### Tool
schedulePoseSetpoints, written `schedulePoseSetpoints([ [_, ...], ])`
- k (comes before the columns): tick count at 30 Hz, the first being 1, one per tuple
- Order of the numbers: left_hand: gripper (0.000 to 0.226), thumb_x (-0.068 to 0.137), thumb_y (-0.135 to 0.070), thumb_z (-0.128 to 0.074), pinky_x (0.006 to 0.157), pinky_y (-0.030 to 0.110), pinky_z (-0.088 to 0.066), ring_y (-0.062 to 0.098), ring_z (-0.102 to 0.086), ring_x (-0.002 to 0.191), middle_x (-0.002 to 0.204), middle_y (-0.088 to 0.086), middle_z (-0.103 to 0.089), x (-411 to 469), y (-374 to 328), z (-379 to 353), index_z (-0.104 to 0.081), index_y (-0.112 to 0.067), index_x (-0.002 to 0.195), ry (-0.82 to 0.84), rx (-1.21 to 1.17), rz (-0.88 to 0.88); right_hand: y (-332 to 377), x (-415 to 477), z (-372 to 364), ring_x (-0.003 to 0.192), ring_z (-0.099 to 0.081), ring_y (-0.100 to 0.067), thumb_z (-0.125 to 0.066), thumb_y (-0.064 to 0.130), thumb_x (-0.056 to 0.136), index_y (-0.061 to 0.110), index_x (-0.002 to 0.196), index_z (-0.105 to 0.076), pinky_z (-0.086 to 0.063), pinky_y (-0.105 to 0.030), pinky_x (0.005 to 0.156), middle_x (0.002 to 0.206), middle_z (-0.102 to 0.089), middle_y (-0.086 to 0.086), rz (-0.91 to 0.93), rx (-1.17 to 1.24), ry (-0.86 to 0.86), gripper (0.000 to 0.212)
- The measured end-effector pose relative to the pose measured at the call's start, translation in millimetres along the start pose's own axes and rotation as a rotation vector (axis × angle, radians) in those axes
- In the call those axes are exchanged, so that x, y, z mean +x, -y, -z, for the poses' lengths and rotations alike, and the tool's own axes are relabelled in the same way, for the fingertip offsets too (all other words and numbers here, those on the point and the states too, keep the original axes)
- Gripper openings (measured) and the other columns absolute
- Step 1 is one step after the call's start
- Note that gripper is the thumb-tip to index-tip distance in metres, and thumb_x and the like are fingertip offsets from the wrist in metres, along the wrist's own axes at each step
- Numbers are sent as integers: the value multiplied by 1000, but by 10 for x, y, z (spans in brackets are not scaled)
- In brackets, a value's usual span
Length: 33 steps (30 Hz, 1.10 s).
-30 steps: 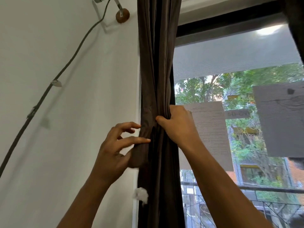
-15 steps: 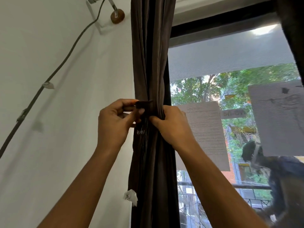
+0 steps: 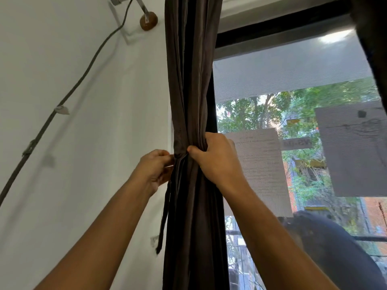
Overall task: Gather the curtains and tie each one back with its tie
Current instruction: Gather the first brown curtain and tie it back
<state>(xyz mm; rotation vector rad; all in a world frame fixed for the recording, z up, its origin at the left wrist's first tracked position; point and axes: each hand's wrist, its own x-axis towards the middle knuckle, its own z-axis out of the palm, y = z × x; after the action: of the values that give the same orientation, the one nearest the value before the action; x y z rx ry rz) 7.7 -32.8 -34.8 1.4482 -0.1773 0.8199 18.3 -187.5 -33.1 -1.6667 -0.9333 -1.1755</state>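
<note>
The gathered brown curtain (image 3: 191,84) is gripped by the right hand (image 3: 217,162), fingers curled round it. Just beside, the tie (image 3: 164,216) is pinched by the left hand (image 3: 154,170), its loose end hung below. A printed sheet (image 3: 263,168) is seen beyond the right hand

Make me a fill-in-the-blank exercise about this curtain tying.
The right hand grips the gathered curtain to the ____ of the window.
The left hand holds the tie, whose loose end hangs ____.
A dark cable crosses the ____ wall.
Missing words: left; down; white.
</note>
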Motion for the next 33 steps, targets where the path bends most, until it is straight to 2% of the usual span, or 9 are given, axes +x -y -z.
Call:
schedulePoseSetpoints([
  [4, 17, 88, -10, -59, 56, 26, -54, 10, -64, 60, 70, 0, -67, -18, -185, -46, -74, -14, 80, 179, 212, 29, 18, 4, 57, 68, -61, -14, -61, 22, 86, 8, 86, -66, -46, -19, 54, 76, -66, -2, 16, 2, 9, 15],
  [8, 32, 85, -18, -49, 57, 29, -56, 12, -64, 57, 68, 2, -66, -27, -334, 45, -75, -15, 67, 375, 18, 138, 30, -5, 86, 74, -62, -19, -61, 24, 86, 7, 92, -66, -52, -32, 63, 82, -67, -5, 5, -56, 5, 19],
  [12, 50, 76, -57, -59, 72, 40, -55, 15, -69, 75, 85, 4, -71, -13, -402, 83, -78, -12, 89, 582, 4, 176, 37, -17, 78, 66, -53, -14, -61, 27, 87, 16, 95, -67, -33, -21, 49, 80, -64, 2, 16, -120, -14, 15],
  [16, 51, 67, -57, -71, 92, 47, -48, 16, -66, 101, 99, -1, -75, -68, -434, -125, -74, -23, 105, 456, 234, 59, 51, -38, 98, 59, -45, -8, -60, 28, 88, 21, 96, -65, -25, -18, 46, 70, -53, 8, 31, -189, -33, 13],
  [20, 28, 72, -33, -70, 63, 31, -59, 20, -73, 79, 89, 9, -76, -95, -460, -222, -80, -11, 87, 445, 108, 73, 1, -86, 151, 74, -56, -14, -60, 37, 89, 19, 98, -63, -38, -24, 53, 80, -62, 3, 24, -126, 98, 20],
  [23, 28, 75, -23, -69, 62, 33, -61, 24, -73, 73, 90, 15, -75, -101, -441, -257, -77, -3, 92, 383, 94, 74, -78, -162, 242, 73, -64, -12, -59, 45, 87, 21, 89, -68, -47, -25, 59, 77, -68, 3, -42, 43, 269, 26],
  [28, 25, 82, -22, -71, 77, 34, -59, 25, -72, 86, 96, 12, -75, -68, -442, -318, -70, -4, 100, 276, 185, -14, -320, -167, 469, 83, -64, -9, -61, 36, 88, 25, 85, -68, -50, -28, 76, 85, -71, 6, -133, 174, -103, 13],
  [31, 23, 81, -22, -71, 77, 33, -59, 24, -73, 86, 96, 11, -75, -49, -420, -327, -70, -7, 97, 270, 191, -17, -348, -101, 477, 117, -46, -15, -64, 28, 86, 27, 126, -48, -43, -38, 97, 123, -56, 2, -165, 42, 218, 43],
  [33, 27, 77, -24, -72, 74, 32, -59, 22, -73, 83, 94, 10, -76, -52, -412, -320, -70, -6, 98, 278, 179, -7, -329, -53, 477, 114, -53, -16, -62, 22, 89, 20, 130, -48, -47, -34, 94, 123, -60, -2, -248, 190, 395, 43],
])
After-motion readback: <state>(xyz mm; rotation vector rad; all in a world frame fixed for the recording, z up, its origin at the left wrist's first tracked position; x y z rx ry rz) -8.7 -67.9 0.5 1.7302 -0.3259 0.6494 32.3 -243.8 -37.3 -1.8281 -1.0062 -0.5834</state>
